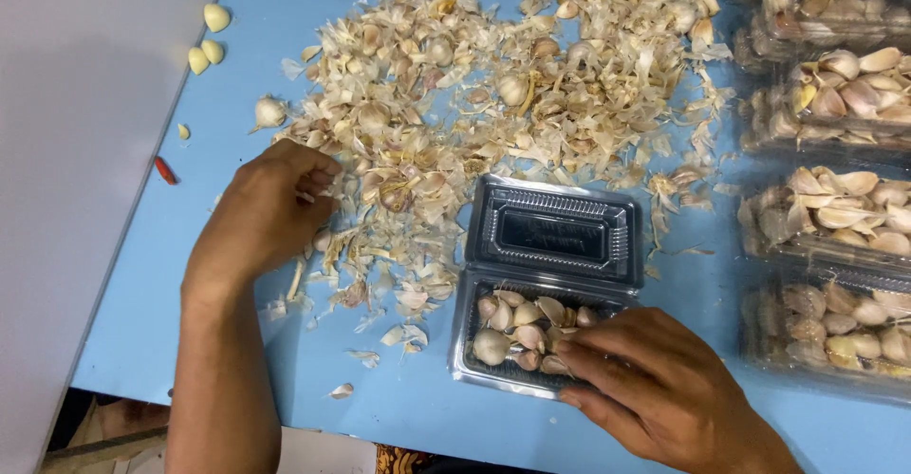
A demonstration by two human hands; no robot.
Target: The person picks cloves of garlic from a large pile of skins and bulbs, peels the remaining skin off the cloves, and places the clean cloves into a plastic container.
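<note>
On the blue bench (399, 408), the right hand (655, 384) lies over the near right end of an open clear clamshell tray (493, 371), fingers curled down onto the cloves (517, 327) inside; it seems to pinch one, though the fingers hide it, so I cannot tell for sure. The tray's lid (555, 232) is folded back flat on the far side. The left hand (261, 218) rests at the near left edge of the wide pile of garlic skins (474, 104), fingers bent inward as if gathering something small; whatever it holds is out of sight.

The cloves look light, hard and smooth, their papery skin loose and likely to slip, so a fingertip pinch across the plump middle should suit. The tray is thin, springy plastic, best taken by its rim. Filled trays (835, 218) stand stacked to the right. A few peeled cloves (207, 42) lie far left.
</note>
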